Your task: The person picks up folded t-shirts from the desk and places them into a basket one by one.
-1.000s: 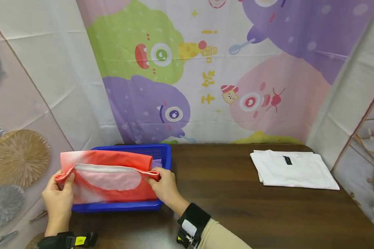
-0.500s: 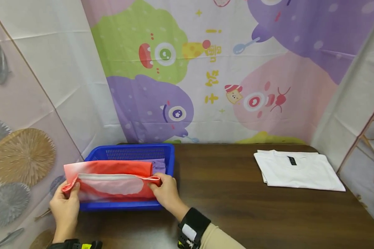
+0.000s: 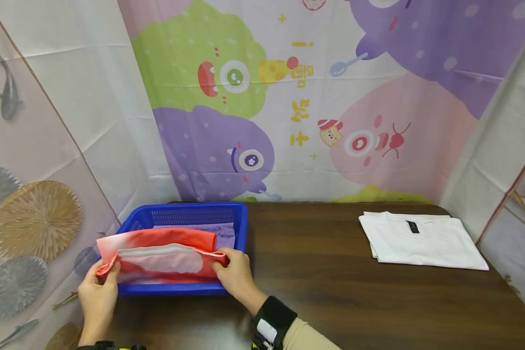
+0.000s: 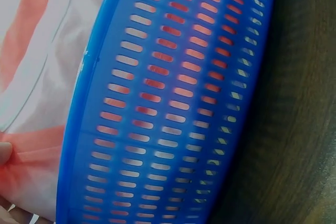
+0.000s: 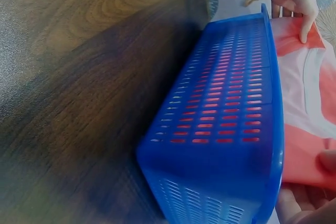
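Note:
A folded red-and-white garment, probably a shirt, is held between both hands, its lower part down inside a blue plastic basket. My left hand pinches the garment's left corner, thumb on top. At the opposite corner my right hand pinches the cloth near the basket's right wall. A pale band, perhaps a collar, runs along the folded edge. Behind it, purple cloth lies in the basket. Through the slots of the basket wall, red and white cloth shows in the right wrist view.
A folded white T-shirt with a black label lies at the right of the brown wooden table. A cartoon-printed cloth hangs behind the table, and patterned cloth hangs at the left.
Both hands have lowered the red-and-white garment further into the basket, so more of the purple cloth and the basket's back wall shows. The whole head view has shifted slightly.

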